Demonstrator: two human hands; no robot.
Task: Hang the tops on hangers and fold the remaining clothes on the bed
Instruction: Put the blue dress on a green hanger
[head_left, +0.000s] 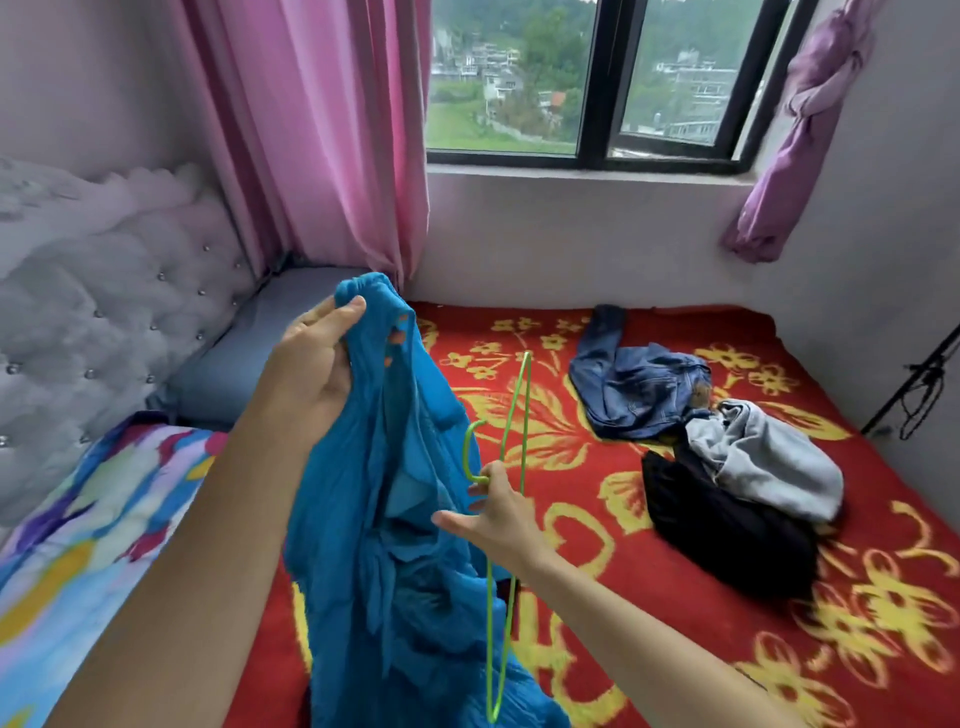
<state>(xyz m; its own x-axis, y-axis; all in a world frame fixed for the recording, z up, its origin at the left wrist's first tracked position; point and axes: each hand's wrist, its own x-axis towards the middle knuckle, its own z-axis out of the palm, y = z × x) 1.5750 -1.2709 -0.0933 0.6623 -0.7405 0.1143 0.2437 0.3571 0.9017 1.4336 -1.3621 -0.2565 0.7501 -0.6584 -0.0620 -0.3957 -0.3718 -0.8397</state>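
Left hand (317, 364) raised, fingers curled round upper edge of blue top (395, 545). Top hanging crumpled from there down to bed (675, 649). Right hand (493, 514) pinching green hanger (525, 405) just below hook, thumb out. Hanger turned on end, just right of top, lower part against the fabric. Further right on bed, unfolded: jeans (639, 384), grey garment (769, 457) lying on black garment (727, 545).

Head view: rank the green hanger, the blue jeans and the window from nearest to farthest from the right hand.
1. Green hanger: pinched in the right hand itself.
2. Blue jeans: lying on the bed, ahead and to the right.
3. Window: in the far wall, beyond the bed.
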